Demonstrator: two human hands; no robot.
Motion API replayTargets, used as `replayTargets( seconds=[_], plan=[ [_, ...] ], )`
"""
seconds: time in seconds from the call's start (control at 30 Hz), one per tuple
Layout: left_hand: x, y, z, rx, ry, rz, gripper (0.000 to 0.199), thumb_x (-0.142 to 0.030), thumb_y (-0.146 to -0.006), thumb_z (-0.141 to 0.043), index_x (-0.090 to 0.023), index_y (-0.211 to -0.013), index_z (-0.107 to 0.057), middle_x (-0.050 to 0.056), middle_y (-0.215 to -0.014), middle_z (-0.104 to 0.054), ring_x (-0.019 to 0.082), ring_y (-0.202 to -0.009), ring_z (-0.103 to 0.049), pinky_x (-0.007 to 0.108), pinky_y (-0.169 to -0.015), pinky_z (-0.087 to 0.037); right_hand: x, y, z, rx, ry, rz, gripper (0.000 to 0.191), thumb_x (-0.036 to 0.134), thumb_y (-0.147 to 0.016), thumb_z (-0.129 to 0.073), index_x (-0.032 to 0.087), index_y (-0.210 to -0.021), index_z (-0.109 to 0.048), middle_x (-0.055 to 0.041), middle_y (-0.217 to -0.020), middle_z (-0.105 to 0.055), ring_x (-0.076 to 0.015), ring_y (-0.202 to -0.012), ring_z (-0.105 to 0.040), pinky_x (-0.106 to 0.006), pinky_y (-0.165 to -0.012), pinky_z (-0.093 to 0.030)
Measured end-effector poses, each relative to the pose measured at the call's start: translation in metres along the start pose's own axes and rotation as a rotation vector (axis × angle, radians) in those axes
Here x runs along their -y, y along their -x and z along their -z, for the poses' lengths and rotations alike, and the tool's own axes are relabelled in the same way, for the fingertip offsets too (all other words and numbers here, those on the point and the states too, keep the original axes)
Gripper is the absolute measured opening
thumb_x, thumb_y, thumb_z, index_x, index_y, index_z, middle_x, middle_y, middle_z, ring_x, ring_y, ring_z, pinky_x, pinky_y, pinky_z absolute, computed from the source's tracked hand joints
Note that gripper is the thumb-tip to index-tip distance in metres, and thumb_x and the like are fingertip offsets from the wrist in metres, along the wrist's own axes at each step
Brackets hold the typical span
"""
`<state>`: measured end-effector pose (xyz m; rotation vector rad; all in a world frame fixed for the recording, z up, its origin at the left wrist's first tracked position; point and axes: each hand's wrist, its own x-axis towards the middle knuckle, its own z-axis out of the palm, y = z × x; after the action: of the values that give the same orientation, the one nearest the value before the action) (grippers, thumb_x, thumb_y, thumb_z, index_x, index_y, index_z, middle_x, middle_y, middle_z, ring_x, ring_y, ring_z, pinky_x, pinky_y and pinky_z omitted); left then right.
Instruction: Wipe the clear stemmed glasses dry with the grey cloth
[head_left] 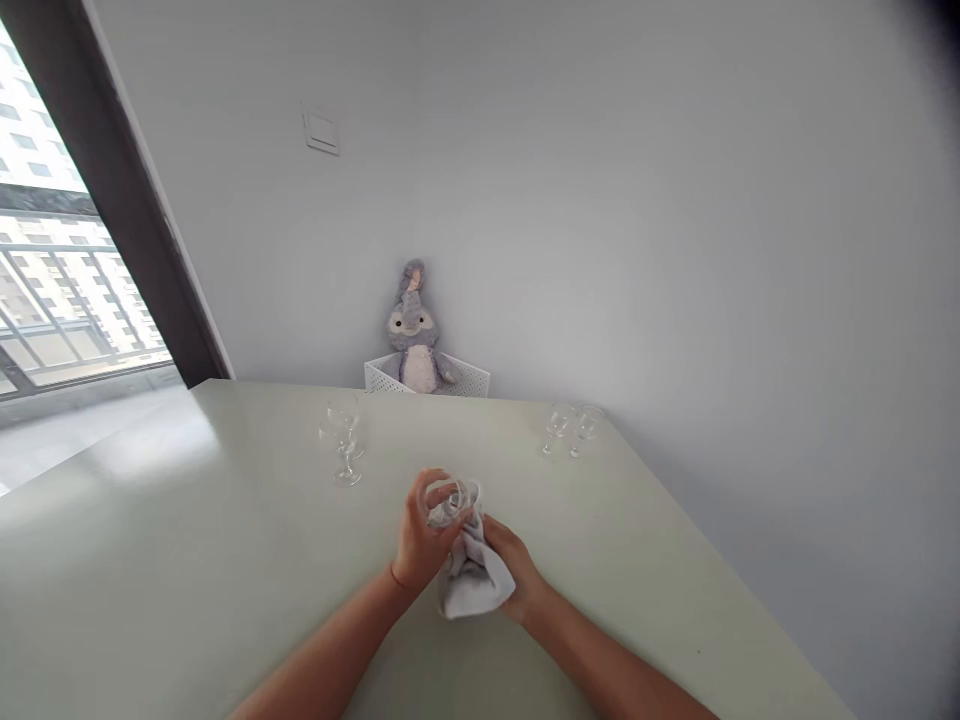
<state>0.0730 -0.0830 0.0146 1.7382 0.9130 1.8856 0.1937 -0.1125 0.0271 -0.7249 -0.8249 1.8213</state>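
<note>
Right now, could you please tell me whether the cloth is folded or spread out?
Neither: the cloth is bunched, its creased upper part gathered between the left hand and right hand, its lower end loose.

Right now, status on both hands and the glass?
Left hand gripping clear glass. Right hand holding white cloth against it. Stemmed glasses stand beyond, either side; none between the hands.

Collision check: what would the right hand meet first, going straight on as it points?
Past the cloth at its fingers, the right hand would likely meet the left hand and its glass; depth there is unclear.
</note>
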Motion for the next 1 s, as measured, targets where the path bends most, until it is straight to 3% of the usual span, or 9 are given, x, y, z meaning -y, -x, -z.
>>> replayTargets(
  seconds=[0.1, 0.2, 0.33, 0.4, 0.47, 0.6, 0.7, 0.8, 1.0],
  plan=[
    [-0.002, -0.013, 0.008, -0.113, -0.031, 0.012, 0.065, -0.018, -0.069, -0.062, -0.026, -0.121, -0.023, 0.006, -0.106, -0.048, 0.015, -0.084, -0.06, 0.039, -0.076, -0.049, 0.0, 0.004, 0.004, 0.086, 0.443, 0.003, 0.036, 0.049, -0.079, -0.045, 0.016, -0.081, -0.06, -0.0005, -0.064, -0.056, -0.0124, -0.057, -0.048, -0.026, -0.058, -0.037],
    [-0.01, -0.025, 0.014, -0.192, -0.044, 0.087, 0.067, -0.02, -0.066, -0.065, -0.026, -0.12, -0.026, 0.006, -0.105, -0.05, 0.016, -0.083, -0.06, 0.039, -0.079, -0.048, 0.009, 0.006, 0.009, 0.124, 1.062, 0.181, 0.04, 0.049, -0.083, -0.038, 0.018, -0.086, -0.062, -0.0047, -0.078, -0.059, -0.0164, -0.069, -0.053, -0.028, -0.065, -0.039],
    [-0.024, -0.024, 0.013, -0.188, -0.005, 0.255, 0.073, -0.02, -0.058, -0.072, -0.025, -0.118, -0.032, 0.005, -0.098, -0.056, 0.019, -0.094, -0.056, 0.041, -0.093, -0.037, 0.027, 0.003, 0.006, -0.141, 1.625, 0.484, 0.033, 0.037, -0.084, -0.038, 0.021, -0.106, -0.056, -0.0097, -0.097, -0.057, -0.02, -0.082, -0.054, -0.03, -0.068, -0.038],
    [-0.028, -0.018, 0.009, -0.142, 0.032, 0.313, 0.074, -0.021, -0.054, -0.074, -0.024, -0.118, -0.035, 0.005, -0.094, -0.058, 0.021, -0.096, -0.054, 0.041, -0.096, -0.032, 0.031, -0.002, 0.003, -0.161, 1.694, 0.496, 0.03, 0.032, -0.081, -0.043, 0.021, -0.107, -0.055, -0.0077, -0.088, -0.06, -0.0181, -0.074, -0.055, -0.027, -0.064, -0.038],
    [-0.03, -0.011, 0.004, -0.07, 0.043, 0.354, 0.073, -0.021, -0.055, -0.073, -0.024, -0.119, -0.036, 0.006, -0.097, -0.059, 0.021, -0.096, -0.054, 0.041, -0.096, -0.031, 0.029, -0.008, 0.001, -0.084, 1.673, 0.453, 0.023, 0.027, -0.078, -0.048, 0.023, -0.098, -0.059, -0.0039, -0.079, -0.063, -0.0157, -0.067, -0.056, -0.024, -0.06, -0.037],
    [-0.027, -0.001, -0.005, 0.035, 0.001, 0.411, 0.073, -0.024, -0.062, -0.067, -0.025, -0.126, -0.031, 0.008, -0.107, -0.056, 0.022, -0.101, -0.051, 0.039, -0.095, -0.031, 0.022, -0.027, 0.012, -0.029, 1.58, 0.398, 0.017, 0.023, -0.077, -0.046, 0.022, -0.078, -0.063, -0.0019, -0.075, -0.065, -0.0157, -0.07, -0.058, -0.022, -0.061, -0.035],
    [-0.014, 0.003, -0.01, 0.092, -0.058, 0.455, 0.072, -0.025, -0.065, -0.064, -0.025, -0.127, -0.03, 0.007, -0.112, -0.054, 0.023, -0.108, -0.046, 0.04, -0.095, -0.03, 0.028, -0.048, 0.036, -0.213, 1.56, 0.315, 0.024, 0.032, -0.08, -0.043, 0.019, -0.076, -0.063, -0.0022, -0.07, -0.065, -0.0153, -0.066, -0.057, -0.022, -0.061, -0.035],
    [0.006, 0.007, -0.011, 0.181, -0.151, 0.53, 0.057, -0.024, -0.065, -0.062, -0.025, -0.119, -0.042, 0.007, -0.109, -0.056, 0.023, -0.105, -0.047, 0.041, -0.094, -0.028, 0.046, -0.071, 0.064, -0.425, 1.583, 0.207, 0.031, 0.033, -0.082, -0.041, 0.016, -0.067, -0.061, -0.0044, -0.065, -0.063, -0.0152, -0.063, -0.056, -0.023, -0.06, -0.035],
    [0.03, 0.01, -0.008, 0.193, -0.155, 0.62, 0.04, -0.022, -0.065, -0.059, -0.024, -0.104, -0.054, 0.006, -0.101, -0.059, 0.023, -0.099, -0.05, 0.037, -0.091, -0.031, 0.078, -0.102, 0.105, -0.6, 1.6, 0.109, 0.026, 0.028, -0.081, -0.042, 0.015, -0.071, -0.062, -0.0064, -0.071, -0.063, -0.0165, -0.07, -0.057, -0.023, -0.061, -0.034]
  ],
)
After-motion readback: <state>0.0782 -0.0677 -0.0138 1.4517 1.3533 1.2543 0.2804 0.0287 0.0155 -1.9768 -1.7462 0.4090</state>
